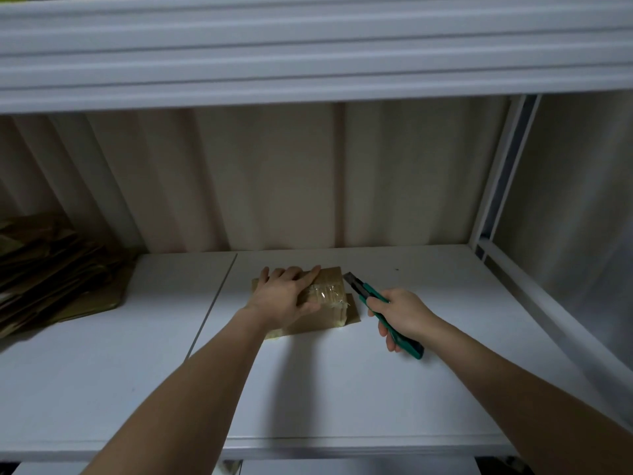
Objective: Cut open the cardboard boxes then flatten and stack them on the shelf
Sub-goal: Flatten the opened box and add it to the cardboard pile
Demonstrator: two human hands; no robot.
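A small brown cardboard box [329, 296], wrapped in clear tape, lies in the middle of the white shelf [342, 389]. My left hand [284, 294] lies over its left half, fingers spread across the top and thumb curled round the near edge. My right hand [400, 313] grips a green utility knife [370, 296]. The knife's blade points up and left, its tip just beside the box's right end. A stack of flattened cardboard [58, 269] lies at the far left of the shelf.
An upper shelf [308, 56] overhangs the space above. A ribbed beige wall [274, 176] closes the back. A white upright post [503, 173] stands at the right. The shelf's front edge runs along the bottom of the view.
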